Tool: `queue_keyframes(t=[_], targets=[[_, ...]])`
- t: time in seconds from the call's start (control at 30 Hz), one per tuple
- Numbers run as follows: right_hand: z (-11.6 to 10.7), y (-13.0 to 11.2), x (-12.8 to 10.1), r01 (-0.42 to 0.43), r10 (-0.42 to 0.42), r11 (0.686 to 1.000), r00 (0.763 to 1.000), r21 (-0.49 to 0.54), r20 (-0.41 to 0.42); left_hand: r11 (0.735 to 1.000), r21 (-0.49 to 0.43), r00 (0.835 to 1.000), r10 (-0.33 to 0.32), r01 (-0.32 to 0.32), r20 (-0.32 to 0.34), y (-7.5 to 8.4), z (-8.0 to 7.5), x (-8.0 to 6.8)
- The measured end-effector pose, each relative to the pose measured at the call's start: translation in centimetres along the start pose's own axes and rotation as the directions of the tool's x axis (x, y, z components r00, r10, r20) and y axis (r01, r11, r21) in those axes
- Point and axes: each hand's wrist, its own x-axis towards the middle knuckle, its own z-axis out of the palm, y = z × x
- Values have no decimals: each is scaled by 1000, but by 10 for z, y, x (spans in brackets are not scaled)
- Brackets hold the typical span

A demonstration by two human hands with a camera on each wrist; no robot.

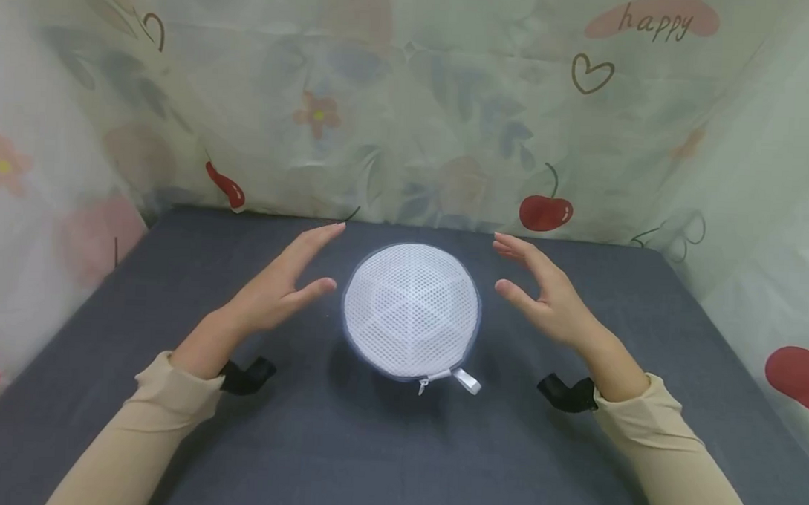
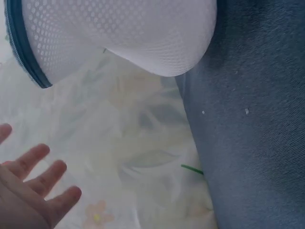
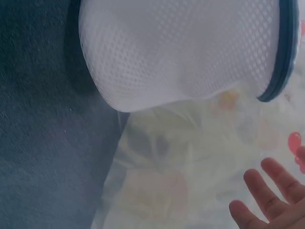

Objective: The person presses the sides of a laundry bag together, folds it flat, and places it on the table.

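Observation:
A round white mesh laundry bag [image 1: 411,310] with a dark blue zipped rim stands in the middle of the table, its zip pull and a pale loop tab at the near side. To its left my left hand [image 1: 276,285] hovers with fingers extended and thumb apart, not touching it. My right hand [image 1: 550,295] mirrors this on the other side, also apart from the bag. In the left wrist view the mesh side [image 2: 124,28] rises from the cloth above the spread fingers [image 2: 35,160]. The right wrist view shows the bag's other side [image 3: 176,52] and relaxed fingers [image 3: 267,191].
A dark grey-blue cloth [image 1: 397,460] covers the table. Pale printed curtains [image 1: 409,119] with cherries, flowers and lettering hang behind and at both sides. Black straps [image 1: 246,377] sit at both wrists. Tiny white specks [image 2: 247,111] lie on the cloth.

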Motion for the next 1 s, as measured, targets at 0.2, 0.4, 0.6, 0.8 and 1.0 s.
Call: queue_keyframes(t=[0.2, 0.4, 0.6, 0.8, 1.0], targets=[[10, 1, -3, 59, -62, 994, 997, 89, 35, 996, -43, 997, 73, -72, 18, 0, 7, -2], [20, 0, -4, 88, -98, 987, 993, 135, 70, 992, -47, 991, 121, -119, 55, 5, 16, 0], [28, -1, -5, 85, -100, 987, 989, 137, 110, 991, -60, 985, 127, -120, 116, 7, 25, 1], [34, -3, -6, 86, -98, 992, 987, 95, 129, 995, -48, 986, 94, -88, 135, 6, 32, 0], [38, -4, -6, 82, -92, 994, 987, 76, 133, 999, -25, 988, 52, -48, 148, 7, 35, -1]])
